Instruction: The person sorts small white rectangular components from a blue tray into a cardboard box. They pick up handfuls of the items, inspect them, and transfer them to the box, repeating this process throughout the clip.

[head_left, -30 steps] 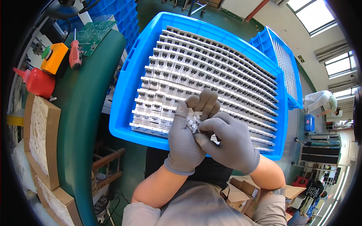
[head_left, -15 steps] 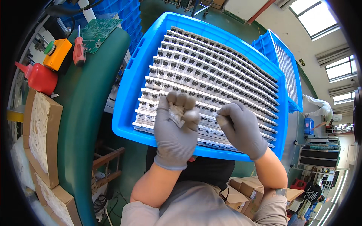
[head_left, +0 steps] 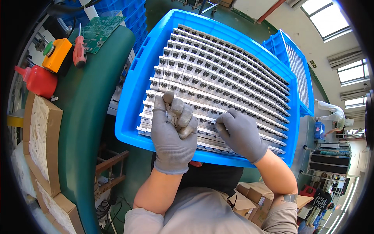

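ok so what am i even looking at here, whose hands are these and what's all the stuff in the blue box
This is one view, from a wide-angle camera worn on a person's head, looking down, so straight edges bend. The two grey-gloved hands are that person's own. The left hand is curled around a few small grey parts; whether it grips them tightly is hard to tell. The right hand rests its fingers on the rows of small grey parts that fill the blue crate. On the green table to the left lie a red screwdriver, a green circuit board and a red bottle.
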### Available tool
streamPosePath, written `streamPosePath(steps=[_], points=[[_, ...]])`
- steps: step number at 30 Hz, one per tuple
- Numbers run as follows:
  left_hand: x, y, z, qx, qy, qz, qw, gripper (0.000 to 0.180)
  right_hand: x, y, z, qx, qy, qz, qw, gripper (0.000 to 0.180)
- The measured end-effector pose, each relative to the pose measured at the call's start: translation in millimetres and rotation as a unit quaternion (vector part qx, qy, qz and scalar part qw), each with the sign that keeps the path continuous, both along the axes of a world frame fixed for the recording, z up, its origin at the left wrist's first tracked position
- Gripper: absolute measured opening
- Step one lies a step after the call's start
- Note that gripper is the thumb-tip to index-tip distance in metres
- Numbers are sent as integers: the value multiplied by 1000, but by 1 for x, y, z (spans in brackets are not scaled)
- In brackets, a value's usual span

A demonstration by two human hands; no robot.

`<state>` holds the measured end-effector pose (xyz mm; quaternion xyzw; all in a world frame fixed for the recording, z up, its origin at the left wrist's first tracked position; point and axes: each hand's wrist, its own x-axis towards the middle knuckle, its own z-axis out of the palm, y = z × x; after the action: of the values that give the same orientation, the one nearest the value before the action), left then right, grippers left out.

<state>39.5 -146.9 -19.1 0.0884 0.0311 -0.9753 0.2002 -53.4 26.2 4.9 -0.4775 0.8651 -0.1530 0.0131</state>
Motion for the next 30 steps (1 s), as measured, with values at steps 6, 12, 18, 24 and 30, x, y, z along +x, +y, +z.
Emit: streamPosePath(steps=[6, 12, 18, 24, 30], points=[[1, 0, 0, -2, -2, 1, 1000, 37, 6, -1, 9, -15, -7, -8, 1000, 13], [2, 0, 1, 19, 27, -12, 999, 37, 4, 3, 14, -41, -7, 49, 998, 18], [0, 17, 4, 60, 67, -45, 995, 41, 22, -6, 37, -166, -97, 10, 981, 21], [-3, 37, 6, -5, 58, -45, 997, 43, 34, -23, 46, -140, -125, 14, 982, 20], [-2, 43, 8, -54, 19, -55, 997, 42, 37, -26, 49, -109, -138, -17, 984, 16]])
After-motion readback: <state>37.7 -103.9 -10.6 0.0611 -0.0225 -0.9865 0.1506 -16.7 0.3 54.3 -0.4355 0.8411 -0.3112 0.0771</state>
